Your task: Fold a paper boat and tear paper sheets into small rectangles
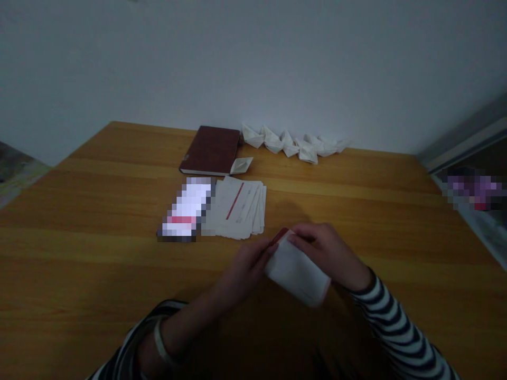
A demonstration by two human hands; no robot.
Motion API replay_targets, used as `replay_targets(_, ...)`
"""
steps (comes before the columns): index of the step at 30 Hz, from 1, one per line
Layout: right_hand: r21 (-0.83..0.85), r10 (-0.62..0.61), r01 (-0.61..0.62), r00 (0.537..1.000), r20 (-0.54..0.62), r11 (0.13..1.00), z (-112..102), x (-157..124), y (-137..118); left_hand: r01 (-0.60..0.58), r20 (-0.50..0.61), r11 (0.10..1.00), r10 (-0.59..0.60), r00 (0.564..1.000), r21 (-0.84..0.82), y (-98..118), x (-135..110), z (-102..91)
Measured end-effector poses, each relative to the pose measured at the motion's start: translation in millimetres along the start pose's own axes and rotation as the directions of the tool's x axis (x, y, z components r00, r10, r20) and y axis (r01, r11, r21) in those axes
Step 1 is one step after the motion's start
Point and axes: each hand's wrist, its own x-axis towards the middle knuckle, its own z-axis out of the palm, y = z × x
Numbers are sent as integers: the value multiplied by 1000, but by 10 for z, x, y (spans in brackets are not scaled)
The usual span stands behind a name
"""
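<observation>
Above the near part of the table, a white sheet of paper (299,272) with a red strip along its top edge is held tilted between both hands. My left hand (249,264) pinches it at its upper left edge. My right hand (325,248) grips the upper right edge, its thumb on the face of the sheet. Just beyond my left hand lies a fanned stack of white printed papers (241,208), the top one bearing a red stripe.
Left of the stack is a lit phone (186,208), blurred out. Behind it lies a dark red notebook (212,150), with a folded paper piece (241,165) at its corner. Several folded white paper shapes (289,143) stand along the wall. The wooden table (376,206) meets the wall.
</observation>
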Motion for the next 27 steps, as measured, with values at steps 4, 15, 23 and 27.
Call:
replay_targets(4, -108, -32, 24, 997, -74, 994, 95, 118, -108, 34, -7, 999, -35, 999, -31, 25, 24, -17)
replay_targets(15, 165, 108, -94, 991, -81, 982, -11, 165, -5, 142, 61, 989, -140, 988, -28, 79, 52, -166)
replay_targets(23, 263, 219, -198, 974, -52, 944, 1, 172, 39, 57, -62, 998, -55, 997, 31, 73, 50, -236)
replay_targets(27, 365, 231, -189, 970, -73, 911, -3, 136, 13, 26, -169, 999, -32, 985, -37, 72, 48, -211)
